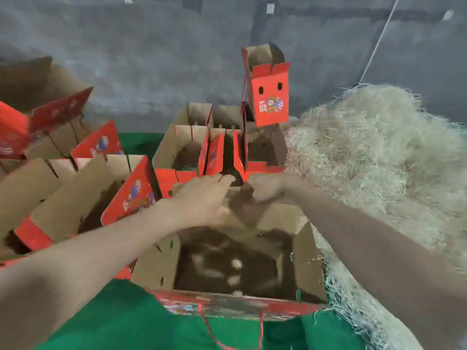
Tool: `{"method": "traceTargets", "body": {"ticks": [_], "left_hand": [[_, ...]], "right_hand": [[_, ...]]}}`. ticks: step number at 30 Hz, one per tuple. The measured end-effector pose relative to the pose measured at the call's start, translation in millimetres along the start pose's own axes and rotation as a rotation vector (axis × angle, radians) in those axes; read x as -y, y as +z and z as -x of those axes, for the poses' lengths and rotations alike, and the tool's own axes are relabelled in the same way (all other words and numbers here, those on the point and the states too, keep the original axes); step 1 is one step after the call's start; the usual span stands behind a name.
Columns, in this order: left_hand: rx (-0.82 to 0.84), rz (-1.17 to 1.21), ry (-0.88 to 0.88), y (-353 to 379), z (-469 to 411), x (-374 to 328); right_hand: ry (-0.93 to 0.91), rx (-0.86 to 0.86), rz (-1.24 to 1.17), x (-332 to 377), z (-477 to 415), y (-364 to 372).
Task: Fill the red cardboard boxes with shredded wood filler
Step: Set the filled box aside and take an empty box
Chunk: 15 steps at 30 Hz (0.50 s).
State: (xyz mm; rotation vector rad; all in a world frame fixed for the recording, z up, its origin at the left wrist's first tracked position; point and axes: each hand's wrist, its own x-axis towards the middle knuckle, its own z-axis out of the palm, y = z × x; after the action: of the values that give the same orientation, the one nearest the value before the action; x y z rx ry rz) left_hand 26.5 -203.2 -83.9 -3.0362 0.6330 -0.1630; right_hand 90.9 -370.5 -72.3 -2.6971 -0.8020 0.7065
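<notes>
The shredded wood filler (374, 147) is heaped at right, touching the near red box (237, 303), which stands open and looks unfilled. The left hand (204, 198) lies flat-fingered on its far flap (280, 215), and the right hand (265, 188) curls round that flap's edge (blurred). Best to press the flap fully back before scooping filler in.

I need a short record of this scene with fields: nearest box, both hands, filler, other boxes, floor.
Nearest box: open on top; inside dark and blurred
Left hand: fingers straight, at the box's far flap
Right hand: curled at the same flap; hold too blurred to tell
Wood filler: large pile on the right, beside the box
Other boxes: open, behind and to the left
Floor: green cloth
</notes>
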Motion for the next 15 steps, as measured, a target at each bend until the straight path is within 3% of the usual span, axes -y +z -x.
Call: {"method": "traceTargets", "body": {"ticks": [2,4,8,15], "left_hand": [[0.158,0.130,-0.112,41.7,4.9,-11.9],[0.217,0.076,-0.154,73.3,12.1,-21.7],[0.079,0.106,-0.297,100.9,17.7,-28.5],[0.017,0.137,-0.263,100.7,17.0,-63.8]], "right_hand": [[-0.017,0.002,0.130,-10.0,-4.5,31.9],[-0.034,-0.032,0.144,-26.1,-0.5,51.8],[-0.033,-0.088,0.166,-64.7,18.1,67.1],[0.025,-0.193,0.137,-86.0,38.7,93.2]]}}
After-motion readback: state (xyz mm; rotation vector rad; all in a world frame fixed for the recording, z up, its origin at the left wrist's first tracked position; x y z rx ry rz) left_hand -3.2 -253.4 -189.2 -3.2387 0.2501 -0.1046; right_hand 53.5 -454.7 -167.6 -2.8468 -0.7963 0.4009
